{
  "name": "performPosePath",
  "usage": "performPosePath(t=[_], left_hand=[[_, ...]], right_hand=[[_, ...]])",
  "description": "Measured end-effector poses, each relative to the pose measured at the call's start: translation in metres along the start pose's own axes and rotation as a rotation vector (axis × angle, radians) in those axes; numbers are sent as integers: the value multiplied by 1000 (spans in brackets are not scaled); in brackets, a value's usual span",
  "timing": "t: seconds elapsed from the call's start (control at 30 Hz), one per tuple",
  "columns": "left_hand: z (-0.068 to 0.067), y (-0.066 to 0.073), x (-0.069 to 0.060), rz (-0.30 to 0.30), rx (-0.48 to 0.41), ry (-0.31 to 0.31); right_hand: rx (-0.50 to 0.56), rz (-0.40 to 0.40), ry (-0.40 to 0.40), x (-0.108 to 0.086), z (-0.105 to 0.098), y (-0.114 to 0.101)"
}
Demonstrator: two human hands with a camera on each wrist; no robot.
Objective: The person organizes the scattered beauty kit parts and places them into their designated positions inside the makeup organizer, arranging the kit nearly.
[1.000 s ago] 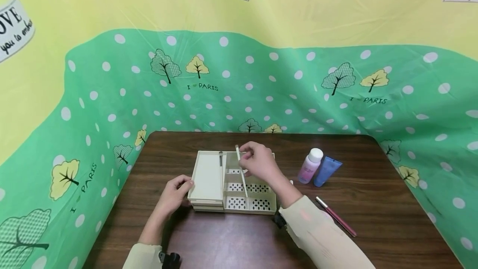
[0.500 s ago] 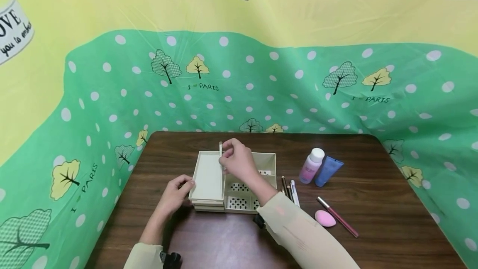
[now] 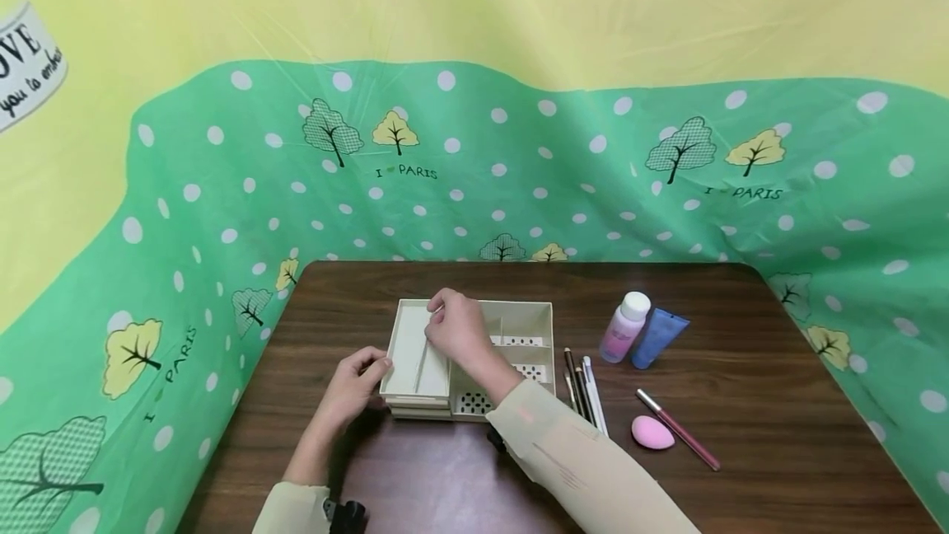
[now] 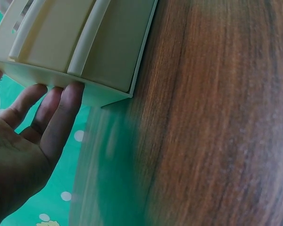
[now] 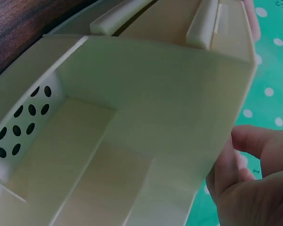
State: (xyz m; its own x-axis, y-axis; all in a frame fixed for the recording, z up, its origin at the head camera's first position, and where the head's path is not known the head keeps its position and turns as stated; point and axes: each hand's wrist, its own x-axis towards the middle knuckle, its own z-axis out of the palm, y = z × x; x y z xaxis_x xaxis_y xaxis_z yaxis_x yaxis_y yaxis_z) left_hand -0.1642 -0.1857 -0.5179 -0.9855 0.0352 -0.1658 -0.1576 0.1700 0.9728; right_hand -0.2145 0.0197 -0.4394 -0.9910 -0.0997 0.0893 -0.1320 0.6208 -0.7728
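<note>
Cream organizer (image 3: pixel 528 320) sits on the tabletop (image 3: pixel 460 480), left of centre and near its far edge; perforated dividers split its right half. Your right hand (image 3: pixel 461 332) is over the shallow tray (image 3: pixel 403 353) on the organizer's left half. Its fingers are nearly closed, thumb and fingertips pinching the slender white brush (image 3: pixel 421 367) near its far end. The brush runs lengthwise over the tray, near end toward the tray's front edge; you cannot tell from these views whether it touches the tray floor. In the right wrist view the brush is hidden behind the organizer's wall.

Your left hand (image 3: pixel 352 381) is at the organizer's left side, fingers loosely extended, tips touching the outer wall; it pinches nothing.

Right of the organizer, just beside its right edge, dark pencils (image 3: pixel 586 398) and white pens (image 3: pixel 596 399) lie bunched together. Farther right, toward the tabletop's far right corner, stand a white-capped bottle (image 3: pixel 623 328) and, just beside it, a blue tube (image 3: pixel 659 339). Nearer you, a pink sponge (image 3: pixel 652 433) lies next to a red pen (image 3: pixel 680 432), which slants toward the tabletop's right edge.
</note>
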Motion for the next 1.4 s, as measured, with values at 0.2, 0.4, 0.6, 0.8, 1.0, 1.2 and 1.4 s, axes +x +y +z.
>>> performPosePath(t=[0.2,0.4,0.6,0.8,1.0,1.2,1.4], left_hand=[[2,1,-1,7,-9,-3],[1,1,0,-1,-14,-8],[1,0,-1,-23,-19,-5],[2,0,-1,-15,-20,-2],[1,0,0,-7,-23,12],[2,0,-1,-6,-35,13],[2,0,-1,-16,-41,6]], right_hand=[[-137,-61,-2,0,6,-1],[-156,-80,-15,-1,6,-3],[-105,-67,-36,-3,1,-2],[-54,-39,-43,-4,-9,-2],[-43,-46,-33,-5,-23,1],[-11,-31,-7,-10,-42,5],[13,-61,-26,-22,-58,12]])
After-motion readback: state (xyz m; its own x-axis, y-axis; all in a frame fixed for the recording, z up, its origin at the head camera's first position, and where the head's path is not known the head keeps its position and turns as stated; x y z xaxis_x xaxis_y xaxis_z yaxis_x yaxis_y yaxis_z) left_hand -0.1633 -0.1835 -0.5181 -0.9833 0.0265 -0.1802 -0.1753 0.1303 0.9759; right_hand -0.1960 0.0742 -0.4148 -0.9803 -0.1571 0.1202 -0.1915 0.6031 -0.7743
